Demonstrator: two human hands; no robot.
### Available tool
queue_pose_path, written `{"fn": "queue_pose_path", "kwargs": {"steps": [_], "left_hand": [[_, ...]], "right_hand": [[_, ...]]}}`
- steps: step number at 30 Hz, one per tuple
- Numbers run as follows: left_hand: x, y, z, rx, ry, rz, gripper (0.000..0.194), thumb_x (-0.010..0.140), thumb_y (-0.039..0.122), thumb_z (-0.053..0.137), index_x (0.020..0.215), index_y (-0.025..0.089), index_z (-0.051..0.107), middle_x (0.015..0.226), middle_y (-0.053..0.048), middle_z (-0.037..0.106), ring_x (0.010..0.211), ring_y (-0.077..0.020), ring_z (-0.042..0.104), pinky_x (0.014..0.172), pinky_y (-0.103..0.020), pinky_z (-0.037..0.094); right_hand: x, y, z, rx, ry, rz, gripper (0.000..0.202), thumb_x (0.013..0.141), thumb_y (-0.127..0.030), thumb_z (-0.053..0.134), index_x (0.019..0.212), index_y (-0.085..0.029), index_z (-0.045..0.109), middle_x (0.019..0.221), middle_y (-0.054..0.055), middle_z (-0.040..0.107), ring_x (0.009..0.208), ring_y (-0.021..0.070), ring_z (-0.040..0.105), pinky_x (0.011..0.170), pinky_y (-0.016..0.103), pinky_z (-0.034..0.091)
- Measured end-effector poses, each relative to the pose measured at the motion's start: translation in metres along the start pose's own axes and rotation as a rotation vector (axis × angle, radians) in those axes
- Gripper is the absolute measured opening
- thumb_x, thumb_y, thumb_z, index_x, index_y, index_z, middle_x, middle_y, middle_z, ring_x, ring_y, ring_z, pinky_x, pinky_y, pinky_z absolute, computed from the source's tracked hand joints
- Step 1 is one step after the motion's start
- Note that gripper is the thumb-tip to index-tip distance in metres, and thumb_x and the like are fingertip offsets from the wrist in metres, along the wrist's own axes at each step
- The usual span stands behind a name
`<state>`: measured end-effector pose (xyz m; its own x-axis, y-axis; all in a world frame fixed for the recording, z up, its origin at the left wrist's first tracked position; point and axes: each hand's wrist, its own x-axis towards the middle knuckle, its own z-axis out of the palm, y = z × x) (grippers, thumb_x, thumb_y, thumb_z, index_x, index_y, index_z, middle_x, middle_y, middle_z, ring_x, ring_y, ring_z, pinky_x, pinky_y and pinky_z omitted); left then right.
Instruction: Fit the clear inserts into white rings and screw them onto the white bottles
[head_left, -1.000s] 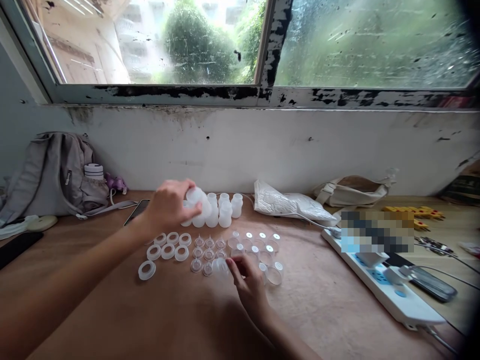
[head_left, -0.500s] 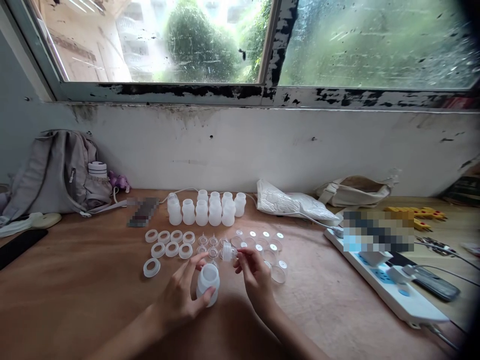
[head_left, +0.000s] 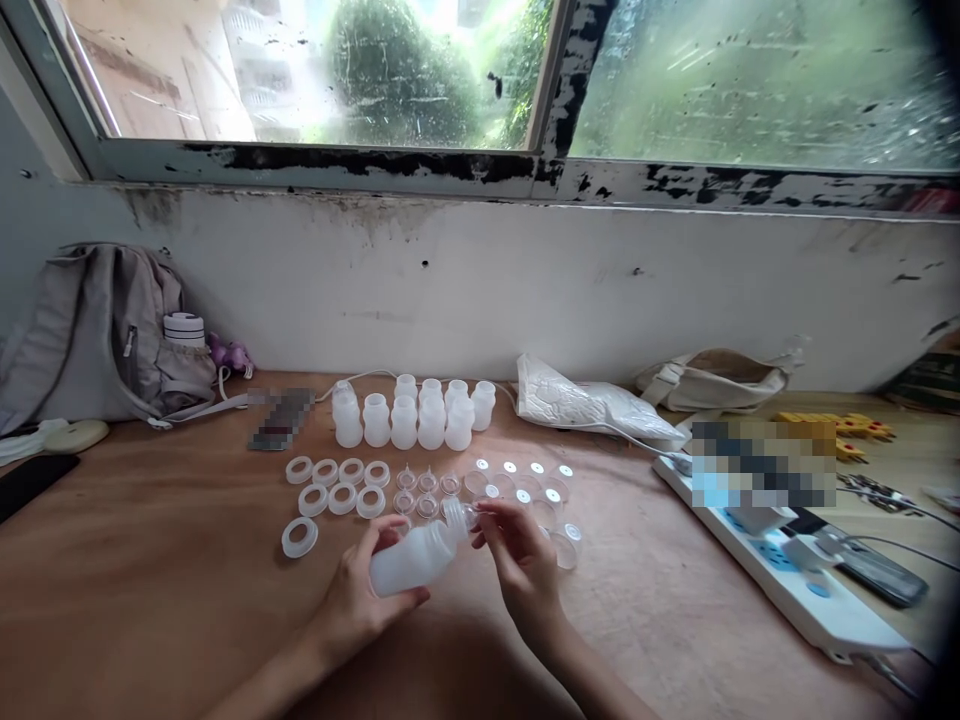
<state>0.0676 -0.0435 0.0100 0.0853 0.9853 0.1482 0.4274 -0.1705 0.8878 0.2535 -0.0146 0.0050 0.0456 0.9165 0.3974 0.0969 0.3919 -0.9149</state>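
Note:
My left hand [head_left: 352,596] is wrapped round a translucent baby bottle [head_left: 411,562], tilted so that its mouth points up and right. Between the fingertips of my right hand [head_left: 525,560] is the clear tip of a teat, set in a ribbed screw ring [head_left: 454,513]. The ring sits against the bottle's mouth; whether its thread has caught I cannot tell. Just beyond my hands lie several loose teats [head_left: 427,482]. White screw rings [head_left: 300,551] lie to the left of these, and clear round covers [head_left: 564,553] with small white discs [head_left: 553,495] to the right.
Several bottles [head_left: 403,425] stand in a group near the wall. A white padded bag [head_left: 559,397] and a power strip [head_left: 847,612] with cables are on the right. At the far left sit a grey backpack [head_left: 97,330] and a black flat object [head_left: 34,482].
The bottle has gone from nearly upright to tilted rightward. The ring with its teat, held apart from the bottle before, now meets its mouth. The view has shifted slightly.

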Motion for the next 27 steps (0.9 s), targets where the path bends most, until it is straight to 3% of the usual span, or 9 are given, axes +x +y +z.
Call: {"fn": "queue_pose_path", "kwargs": {"steps": [5,10,22,27], "left_hand": [[0.002,-0.004,-0.009,0.037,-0.035,0.024,0.037,0.064,0.034,0.063,0.095,0.021,0.048,0.093,-0.004,0.059,0.083,-0.0195,0.056,0.073,-0.030,0.045],[0.006,0.001,-0.018,0.099,-0.054,0.063,0.035,0.066,0.034,0.062,0.096,0.021,0.050,0.098,-0.005,0.058,0.087,-0.0193,0.055,0.075,-0.030,0.045],[0.008,-0.001,-0.018,0.106,-0.102,0.085,0.034,0.066,0.030,0.063,0.096,0.019,0.052,0.096,-0.005,0.059,0.086,-0.0189,0.055,0.075,-0.029,0.044],[0.010,0.000,-0.020,0.096,-0.124,0.080,0.032,0.066,0.030,0.062,0.095,0.019,0.053,0.095,-0.005,0.059,0.086,-0.0193,0.055,0.075,-0.029,0.044]], "right_hand": [[0.001,-0.002,0.000,-0.008,-0.038,-0.007,0.010,0.081,-0.024,0.050,0.088,-0.020,0.055,0.078,0.004,0.058,0.065,0.0144,0.057,0.055,0.028,0.050],[0.002,-0.001,-0.001,-0.035,-0.052,0.034,0.010,0.080,-0.025,0.052,0.086,-0.020,0.056,0.075,0.003,0.058,0.062,0.0137,0.056,0.054,0.027,0.048],[0.002,-0.001,0.003,-0.013,-0.140,0.156,0.015,0.079,-0.030,0.053,0.089,-0.019,0.055,0.078,0.004,0.059,0.064,0.0145,0.056,0.056,0.028,0.048],[0.009,0.002,0.000,0.003,-0.211,0.215,0.018,0.079,-0.034,0.052,0.084,-0.017,0.055,0.067,0.003,0.056,0.058,0.0134,0.053,0.052,0.026,0.045]]}}
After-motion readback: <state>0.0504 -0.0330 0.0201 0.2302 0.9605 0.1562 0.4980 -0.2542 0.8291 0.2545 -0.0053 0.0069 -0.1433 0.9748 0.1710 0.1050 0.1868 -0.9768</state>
